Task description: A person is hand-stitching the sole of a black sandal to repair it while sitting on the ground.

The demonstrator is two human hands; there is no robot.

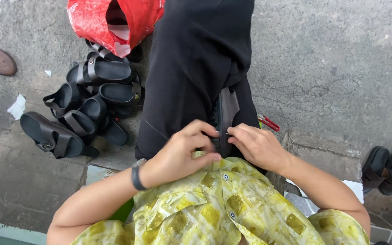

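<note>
Sandal upright on lap, against black trousers. Left hand and right hand both pinch its strap edge. Pile of black sandals on floor, left.

The shirt is pale yellow with darker olive-mustard squares and whitish marbling, its small buttons pale with a blue ring, and the wristband is black against the black trousers, between which stands a dark brown sandal. The heap of sandals is black and dark brown, the bag behind it glossy red with a pale inside, and the small cutter has red handles. The ground is mottled grey concrete with white paper scraps, and another dark brown pair of sandals stands on the grey paving.
</note>
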